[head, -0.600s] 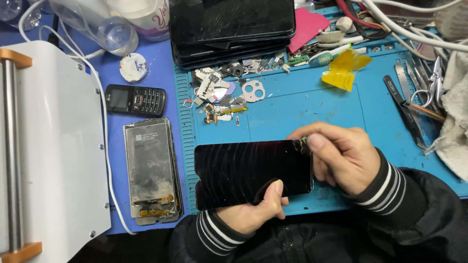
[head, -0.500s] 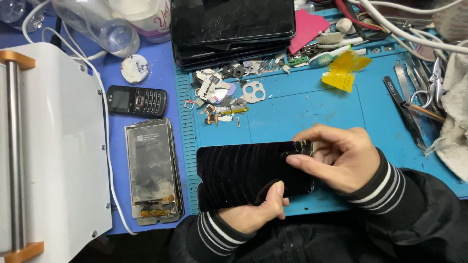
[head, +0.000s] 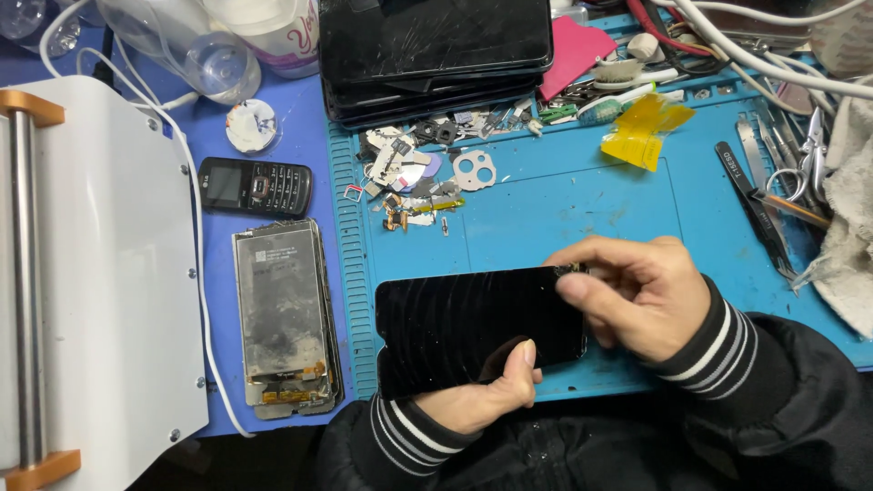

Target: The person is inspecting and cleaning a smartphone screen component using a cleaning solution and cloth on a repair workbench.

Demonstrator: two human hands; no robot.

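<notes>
- Down at the front edge of the blue work mat [head: 582, 195], in the head view, both hands hold a black phone screen [head: 464, 327] flat, glass side up, just above the mat.
- The left hand [head: 482, 400] comes up from below the screen's near edge; its thumb lies on the glass and the other fingers are hidden under the panel, so it is closed on the screen.
- The right hand [head: 637, 295] grips the screen's right end, with thumb and fingers pinched together at the upper right corner; what sits between the fingertips is too small to tell.
- Both wrists wear dark sleeves with striped cuffs.
- Just left of the mat, on the blue desk, lies an opened phone body [head: 284, 318] with its grey inside showing, and past it toward the back a small black keypad phone [head: 255, 186].
- A white machine [head: 109, 273] with a metal roller fills the left edge of the desk.
- At the back edge of the mat stands a stack of dark screens [head: 435, 50], with a scatter of small metal parts [head: 414, 177] in front of it.
- Yellow tape [head: 644, 132] lies toward the back right, and black tweezers [head: 755, 209] and scissors [head: 800, 159] rest near the right edge.
</notes>
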